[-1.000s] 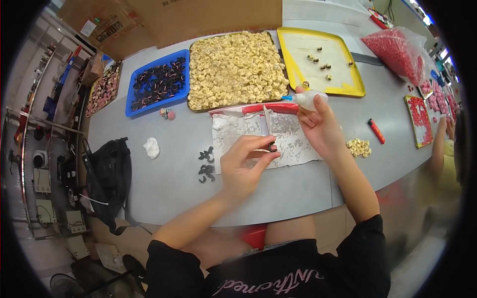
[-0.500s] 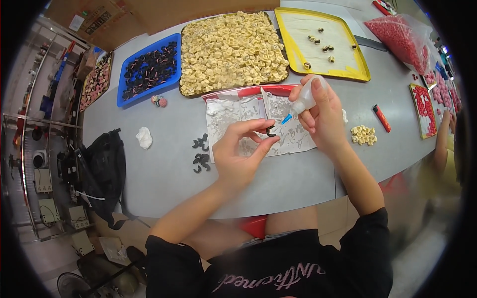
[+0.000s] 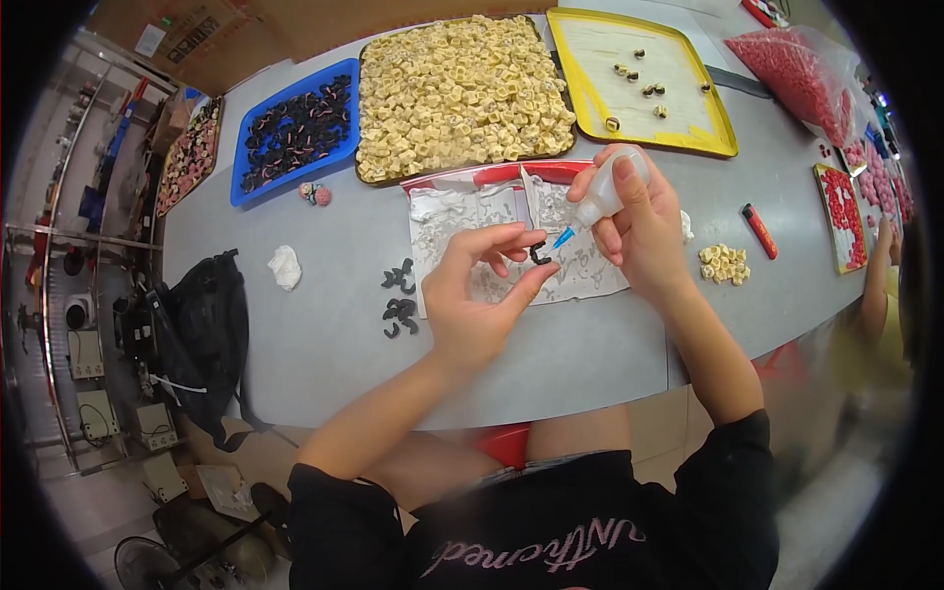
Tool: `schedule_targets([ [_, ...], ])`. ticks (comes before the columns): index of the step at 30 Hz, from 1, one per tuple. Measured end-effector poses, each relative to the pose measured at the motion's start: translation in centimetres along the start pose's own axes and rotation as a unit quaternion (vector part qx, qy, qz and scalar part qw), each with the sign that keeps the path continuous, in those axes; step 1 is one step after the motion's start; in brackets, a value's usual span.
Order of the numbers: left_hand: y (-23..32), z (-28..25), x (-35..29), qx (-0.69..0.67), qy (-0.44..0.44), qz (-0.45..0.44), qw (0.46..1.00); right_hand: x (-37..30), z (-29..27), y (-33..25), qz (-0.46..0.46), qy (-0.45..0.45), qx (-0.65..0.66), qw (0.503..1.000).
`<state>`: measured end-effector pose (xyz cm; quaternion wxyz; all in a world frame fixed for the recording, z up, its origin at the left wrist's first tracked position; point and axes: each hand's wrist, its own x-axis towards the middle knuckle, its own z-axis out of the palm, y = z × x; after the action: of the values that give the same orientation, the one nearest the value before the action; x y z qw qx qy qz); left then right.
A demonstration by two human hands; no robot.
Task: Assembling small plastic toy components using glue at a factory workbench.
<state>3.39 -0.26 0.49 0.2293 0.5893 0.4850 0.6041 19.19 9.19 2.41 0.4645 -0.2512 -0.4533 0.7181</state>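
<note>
Grey table, black piece pinched; bottle tilted

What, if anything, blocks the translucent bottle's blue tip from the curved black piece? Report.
Nothing visible: the bottle in the right hand aims its blue tip at the black piece in the left hand across a gap.

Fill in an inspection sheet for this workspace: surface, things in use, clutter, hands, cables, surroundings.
Surface: grey table, white sheet with grey marks.
Things: black curved piece; translucent bottle with blue tip; filled blue tray.
Clutter: crumpled white wad, black bag at the table's left edge.
Hands: left hand pinches the piece; right hand holds the bottle, tip pointed toward it.
Cables: dark cords on pale boxes, lower left.
Surroundings: cardboard box behind the blue tray; co-worker's hand at right.
</note>
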Motion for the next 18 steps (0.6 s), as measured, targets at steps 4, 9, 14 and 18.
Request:
schedule_targets([
  [4,-0.04,-0.02,0.01,0.001,0.0,0.005,1.0,0.01,0.06,-0.07,-0.001,-0.004,-0.01,1.0],
  [9,0.05,0.01,-0.02,-0.005,0.003,-0.008,1.0,-0.03,0.08,-0.12,-0.001,-0.004,-0.014,1.0],
  [14,0.07,0.04,-0.05,-0.002,0.007,-0.014,1.0,-0.05,0.04,-0.15,-0.006,-0.004,-0.016,1.0],
  [18,0.14,0.02,-0.01,0.002,0.007,-0.014,1.0,-0.06,0.1,-0.21,-0.009,-0.001,-0.014,1.0],
])
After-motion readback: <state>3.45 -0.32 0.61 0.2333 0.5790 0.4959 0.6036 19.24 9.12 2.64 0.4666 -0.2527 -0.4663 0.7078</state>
